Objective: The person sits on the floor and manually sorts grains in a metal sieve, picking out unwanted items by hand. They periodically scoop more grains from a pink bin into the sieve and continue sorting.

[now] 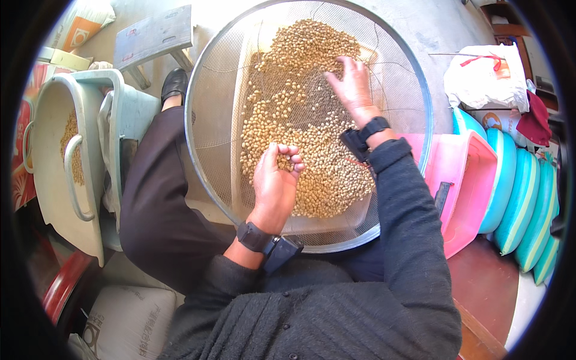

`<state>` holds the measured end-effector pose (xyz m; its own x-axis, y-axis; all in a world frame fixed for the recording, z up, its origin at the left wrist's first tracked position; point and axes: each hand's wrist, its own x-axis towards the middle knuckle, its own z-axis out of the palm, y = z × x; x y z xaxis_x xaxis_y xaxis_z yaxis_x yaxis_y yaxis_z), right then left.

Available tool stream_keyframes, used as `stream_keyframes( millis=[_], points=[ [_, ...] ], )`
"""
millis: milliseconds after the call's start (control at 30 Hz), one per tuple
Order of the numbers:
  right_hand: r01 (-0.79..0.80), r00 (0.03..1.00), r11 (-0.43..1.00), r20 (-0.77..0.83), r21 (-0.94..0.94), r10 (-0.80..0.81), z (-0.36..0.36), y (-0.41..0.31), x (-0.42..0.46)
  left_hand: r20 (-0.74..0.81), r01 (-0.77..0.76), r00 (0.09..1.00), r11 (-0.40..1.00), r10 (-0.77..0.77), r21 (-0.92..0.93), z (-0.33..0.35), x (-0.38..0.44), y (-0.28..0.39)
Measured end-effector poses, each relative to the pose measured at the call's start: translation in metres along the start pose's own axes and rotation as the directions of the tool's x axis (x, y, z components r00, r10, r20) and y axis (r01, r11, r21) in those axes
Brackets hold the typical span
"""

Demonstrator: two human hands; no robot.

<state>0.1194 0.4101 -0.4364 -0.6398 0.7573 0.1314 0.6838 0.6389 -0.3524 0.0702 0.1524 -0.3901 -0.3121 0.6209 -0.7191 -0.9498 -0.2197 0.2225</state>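
Note:
A large round wire-mesh sieve (211,112) with a metal rim lies before me. Soybeans (315,193) are spread over its mesh, heaped thickly at the far side and towards me. Between these heaps is a thinner patch with dark bits (321,101). My left hand (276,180) is above the near beans, palm up, with its fingers curled towards the thumb. Whether beans lie inside those fingers is unclear. Reaching over the far part of the sieve, my right hand (354,85) has thumb and fingers apart beside the dark patch, with nothing visible in them.
At left stand a pale handled tub (54,180) with beans inside and a light-blue bin (139,96). A wooden stool (153,38) is beyond my foot. To the right are a pink plastic container (472,198), blue-green cushions (513,193) and a white bag (483,81).

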Motion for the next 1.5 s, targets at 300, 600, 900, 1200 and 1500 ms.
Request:
stream_keyframes(
  millis=[300,600,900,1200,1500],
  points=[
    [0.422,0.830,0.828,0.208,0.370,-0.517,0.038,-0.102,-0.064,0.160,-0.096,0.982,0.995,0.101,-0.041,0.022,-0.023,0.022],
    [0.405,0.624,0.897,0.663,0.178,-0.414,-0.052,-0.028,-0.132,0.134,-0.093,0.986,0.993,0.101,-0.068,0.021,-0.029,0.027],
    [0.320,0.628,0.947,0.740,0.037,-0.241,-0.100,0.018,-0.078,-0.024,-0.050,0.998,0.998,0.049,-0.023,0.002,-0.010,0.008],
    [0.346,0.933,0.922,0.041,0.175,-0.358,0.024,-0.043,-0.010,-0.045,-0.056,0.997,0.998,0.055,-0.016,0.001,-0.006,0.005],
    [0.189,0.291,0.920,0.875,0.344,-0.387,-0.047,-0.007,-0.058,-0.029,-0.025,0.999,0.999,0.024,-0.036,0.002,-0.010,0.003]
  ],
)
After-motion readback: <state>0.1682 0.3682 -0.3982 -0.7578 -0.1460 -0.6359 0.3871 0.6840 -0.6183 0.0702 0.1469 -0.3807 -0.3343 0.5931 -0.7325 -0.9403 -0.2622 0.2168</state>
